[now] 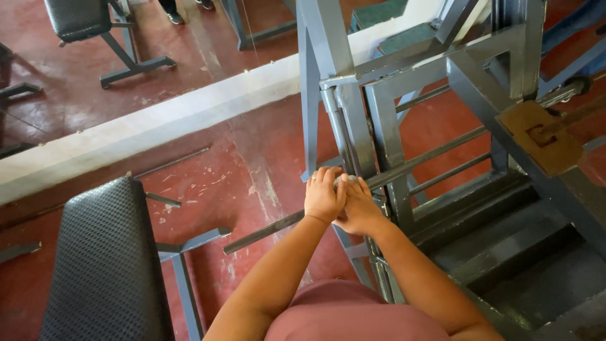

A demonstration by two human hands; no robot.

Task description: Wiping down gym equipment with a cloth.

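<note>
A long grey steel bar [435,155] runs from the lower left up to the right through a blue-grey metal frame [379,107]. My left hand [322,194] is wrapped over the bar where it leaves the frame. My right hand [360,208] lies right beside it, fingers curled on the same bar and touching the left hand. Both forearms reach up from the bottom of the view. The bar's free end [237,246] sticks out over the red floor.
A black padded bench [104,265] on a grey stand sits at the lower left. A second padded seat [76,16] shows in a wall mirror at the top left, above a white ledge [158,120]. A rusty brown bracket [540,136] is on the frame at right.
</note>
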